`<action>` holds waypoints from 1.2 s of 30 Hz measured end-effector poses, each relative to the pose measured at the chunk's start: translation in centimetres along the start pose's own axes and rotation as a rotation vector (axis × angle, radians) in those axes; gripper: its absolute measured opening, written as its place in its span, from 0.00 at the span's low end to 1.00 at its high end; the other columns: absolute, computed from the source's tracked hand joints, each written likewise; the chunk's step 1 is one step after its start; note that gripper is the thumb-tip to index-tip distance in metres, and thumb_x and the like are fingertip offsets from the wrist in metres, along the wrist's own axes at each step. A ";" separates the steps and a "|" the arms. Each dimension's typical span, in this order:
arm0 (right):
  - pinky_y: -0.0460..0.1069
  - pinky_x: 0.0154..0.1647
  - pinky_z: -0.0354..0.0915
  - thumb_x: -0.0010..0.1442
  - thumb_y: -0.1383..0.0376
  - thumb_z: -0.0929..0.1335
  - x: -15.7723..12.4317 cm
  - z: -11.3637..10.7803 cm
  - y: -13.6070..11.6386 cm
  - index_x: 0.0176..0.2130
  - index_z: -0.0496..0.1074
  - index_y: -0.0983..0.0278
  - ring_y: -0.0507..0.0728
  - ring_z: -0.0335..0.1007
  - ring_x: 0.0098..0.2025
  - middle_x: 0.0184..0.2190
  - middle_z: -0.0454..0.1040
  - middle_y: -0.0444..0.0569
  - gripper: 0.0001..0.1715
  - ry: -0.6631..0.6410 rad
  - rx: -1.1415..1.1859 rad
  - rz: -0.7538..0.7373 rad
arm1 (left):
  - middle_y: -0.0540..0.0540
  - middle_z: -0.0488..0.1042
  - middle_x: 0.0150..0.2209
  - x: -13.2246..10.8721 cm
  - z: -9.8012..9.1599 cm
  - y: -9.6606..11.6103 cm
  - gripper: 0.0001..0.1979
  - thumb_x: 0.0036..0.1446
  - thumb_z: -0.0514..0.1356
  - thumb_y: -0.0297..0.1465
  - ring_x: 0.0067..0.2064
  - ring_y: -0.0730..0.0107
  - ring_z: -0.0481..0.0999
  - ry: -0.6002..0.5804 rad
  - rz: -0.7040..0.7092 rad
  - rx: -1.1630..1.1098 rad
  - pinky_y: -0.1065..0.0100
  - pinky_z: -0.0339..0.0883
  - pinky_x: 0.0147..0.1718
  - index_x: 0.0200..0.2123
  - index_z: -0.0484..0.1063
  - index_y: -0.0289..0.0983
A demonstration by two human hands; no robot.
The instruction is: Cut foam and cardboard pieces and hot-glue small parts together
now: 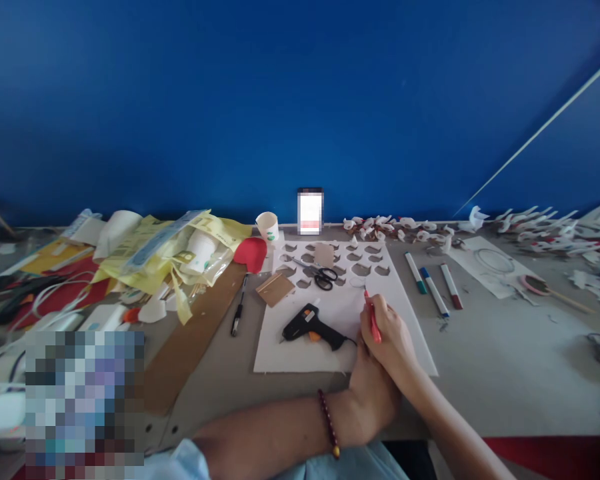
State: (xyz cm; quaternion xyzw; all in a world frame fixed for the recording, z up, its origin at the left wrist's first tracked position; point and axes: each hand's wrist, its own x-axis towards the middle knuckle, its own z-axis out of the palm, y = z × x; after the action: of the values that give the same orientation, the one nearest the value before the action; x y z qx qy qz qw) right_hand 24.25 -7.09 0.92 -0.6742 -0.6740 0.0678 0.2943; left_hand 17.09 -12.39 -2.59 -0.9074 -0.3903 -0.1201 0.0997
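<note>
My right hand [389, 328] is closed round a slim red pen-shaped tool [373, 317], whose tip points at a small outlined shape on a white board [280, 357]. Whether it is a pen or a craft knife I cannot make out. Beneath it, my left hand [373, 393] rests at the board's right front part, with its fingers hidden behind the right hand. Several bird-like shapes are cut out of the board's far part. A black glue gun [313, 325] lies on the board left of my hands. Black-handled scissors [324, 276] lie beyond it.
Markers [433, 291] lie right of the board. White cut-out pieces [380, 227] line the back. A paper cup [267, 227], phone [311, 211], black pen [239, 312], brown card [276, 289] and red piece [251, 254] are around the board. Yellow packaging [145, 253] clutters the left.
</note>
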 end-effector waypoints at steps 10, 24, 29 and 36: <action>0.48 0.29 0.59 0.62 0.63 0.58 0.1 -0.9 0.5 0.37 0.63 0.61 0.56 0.67 0.27 0.26 0.70 0.46 0.07 0.051 0.112 0.042 | 0.31 0.61 0.62 0.2 0.1 -0.2 0.31 0.60 0.53 0.38 0.62 0.40 0.58 -0.132 0.057 -0.087 0.39 0.52 0.57 0.63 0.56 0.29; 0.47 0.26 0.61 0.57 0.55 0.67 2.3 -3.7 2.8 0.31 0.72 0.63 0.52 0.65 0.25 0.24 0.71 0.46 0.14 0.156 0.471 0.067 | 0.30 0.63 0.61 0.2 0.7 0.2 0.29 0.62 0.49 0.40 0.61 0.45 0.61 -0.023 -0.091 0.006 0.46 0.55 0.56 0.59 0.63 0.26; 0.44 0.17 0.53 0.53 0.50 0.70 7.0 -2.9 4.5 0.24 0.67 0.63 0.48 0.54 0.17 0.15 0.58 0.38 0.20 0.225 0.932 0.246 | 0.29 0.63 0.60 0.2 0.3 0.1 0.29 0.62 0.49 0.40 0.62 0.45 0.60 -0.025 -0.061 0.026 0.45 0.54 0.57 0.59 0.63 0.25; 0.45 0.17 0.61 0.50 0.44 0.68 13.3 -1.0 6.5 0.25 0.68 0.65 0.51 0.64 0.19 0.17 0.68 0.46 0.26 0.019 1.121 0.446 | 0.27 0.64 0.59 0.1 0.2 0.0 0.28 0.61 0.51 0.37 0.61 0.40 0.61 0.005 -0.036 0.019 0.41 0.52 0.56 0.58 0.64 0.23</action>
State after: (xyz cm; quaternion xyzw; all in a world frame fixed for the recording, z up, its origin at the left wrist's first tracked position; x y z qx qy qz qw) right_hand 31.46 5.71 2.65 -0.5418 -0.3752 0.4667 0.5897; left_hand 17.15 -12.23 -2.79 -0.8989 -0.4074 -0.1203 0.1072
